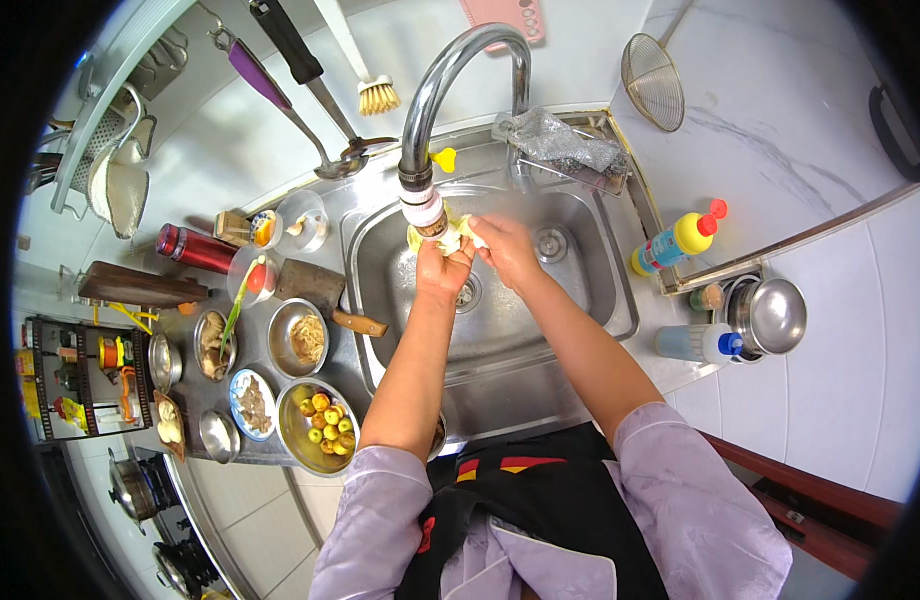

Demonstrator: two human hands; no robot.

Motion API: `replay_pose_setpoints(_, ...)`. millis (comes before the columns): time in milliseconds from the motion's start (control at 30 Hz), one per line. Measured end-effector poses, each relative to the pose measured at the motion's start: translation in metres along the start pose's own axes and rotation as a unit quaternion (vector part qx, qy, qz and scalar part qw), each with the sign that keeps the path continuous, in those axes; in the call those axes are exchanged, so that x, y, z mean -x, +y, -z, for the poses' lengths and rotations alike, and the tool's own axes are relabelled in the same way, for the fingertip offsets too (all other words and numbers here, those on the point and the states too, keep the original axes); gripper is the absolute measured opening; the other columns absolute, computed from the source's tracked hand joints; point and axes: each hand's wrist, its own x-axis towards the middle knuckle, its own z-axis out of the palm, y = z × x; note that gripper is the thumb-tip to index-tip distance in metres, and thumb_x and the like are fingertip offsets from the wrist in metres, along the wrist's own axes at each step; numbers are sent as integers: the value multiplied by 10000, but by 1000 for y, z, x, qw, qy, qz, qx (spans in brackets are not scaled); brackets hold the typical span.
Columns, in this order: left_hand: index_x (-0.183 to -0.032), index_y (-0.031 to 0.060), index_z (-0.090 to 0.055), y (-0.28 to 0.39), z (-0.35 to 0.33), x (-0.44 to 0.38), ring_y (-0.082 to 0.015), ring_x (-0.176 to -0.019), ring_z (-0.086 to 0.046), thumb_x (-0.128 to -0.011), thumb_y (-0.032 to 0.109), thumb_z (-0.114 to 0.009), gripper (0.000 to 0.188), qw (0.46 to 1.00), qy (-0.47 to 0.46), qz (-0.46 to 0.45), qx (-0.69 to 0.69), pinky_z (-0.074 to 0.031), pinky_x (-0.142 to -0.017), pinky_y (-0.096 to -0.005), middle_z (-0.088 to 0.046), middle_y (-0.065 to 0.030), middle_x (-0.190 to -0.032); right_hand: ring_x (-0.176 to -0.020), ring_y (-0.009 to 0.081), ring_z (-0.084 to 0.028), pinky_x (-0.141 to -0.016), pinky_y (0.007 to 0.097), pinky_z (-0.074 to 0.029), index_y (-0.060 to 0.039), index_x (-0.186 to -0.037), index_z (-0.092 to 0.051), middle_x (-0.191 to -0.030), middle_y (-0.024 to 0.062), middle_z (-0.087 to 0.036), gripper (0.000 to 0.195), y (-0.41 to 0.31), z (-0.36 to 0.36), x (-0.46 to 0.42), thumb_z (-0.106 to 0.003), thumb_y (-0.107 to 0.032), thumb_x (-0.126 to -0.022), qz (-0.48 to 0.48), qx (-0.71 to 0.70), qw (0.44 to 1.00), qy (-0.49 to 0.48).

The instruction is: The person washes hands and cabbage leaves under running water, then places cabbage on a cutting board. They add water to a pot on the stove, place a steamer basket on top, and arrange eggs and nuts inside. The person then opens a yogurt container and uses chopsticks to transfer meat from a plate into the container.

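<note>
Over the steel sink (pixel 595 315), my left hand (pixel 443 270) is raised under the faucet's filter nozzle (pixel 422 201), palm up. It cups a pale yellow-green leafy vegetable (pixel 452 238), probably cabbage leaves. My right hand (pixel 507 249) pinches the same leaves from the other side, thumb and fingers closed on their edge. The nozzle partly covers the leaves, so their full shape is hidden. Below the hands lies a drain strainer (pixel 467 294), with a second drain (pixel 550 244) farther right. The curved chrome faucet (pixel 439 79) arches above.
Left of the sink are a cleaver (pixel 310 286), a bowl of shredded food (pixel 283 358), a bowl of small yellow-green fruit (pixel 295 442), a plate of sliced food (pixel 238 384) and a red flask (pixel 197 249). Right stand a yellow-capped bottle (pixel 666 244), a blue-capped bottle (pixel 688 343) and metal bowls (pixel 775 315).
</note>
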Motion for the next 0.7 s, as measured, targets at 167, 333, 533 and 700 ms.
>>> replay_pose_setpoints(167, -1066, 42, -466, 11, 3, 1, -254, -957, -538, -905, 215, -348, 265, 1000, 20, -21, 2, -464, -800, -392, -550, -105, -1039, -475, 48, -408, -399, 188, -299, -25, -819, -583, -634, 5, -513, 140, -7, -17, -16, -600, -159, -783, -35, 2, 999, 41)
replay_pose_setpoints(333, -1156, 33, -391, 21, 10, 2, -278, -967, -517, -931, 233, -269, 324, 1000, -16, 8, 5, -461, -812, -409, -504, -125, -1092, -592, 91, -495, -501, 199, -398, 4, -923, -583, -807, 64, -576, 180, -7, -18, -26, -566, -66, -758, -53, -74, 996, -24)
replay_pose_setpoints(533, -1172, 44, -394, 21, 7, 12, -266, -1028, -504, -926, 229, -314, 318, 998, 52, -17, 28, -423, -878, -422, -498, -112, -1144, -810, 148, -572, -709, 258, -448, 45, -1014, -544, -901, 93, -604, 257, -14, -12, -20, -525, -37, -771, 56, 153, 967, -198)
replay_pose_setpoints(700, -1190, 54, -386, 18, 14, 14, -269, -1071, -484, -921, 212, -330, 317, 999, 52, -2, -15, -397, -919, -436, -488, -104, -1172, -738, 277, -595, -635, 355, -452, -42, -861, -601, -784, 149, -612, 171, 5, -15, -34, -520, -170, -783, 268, 480, 831, -80)
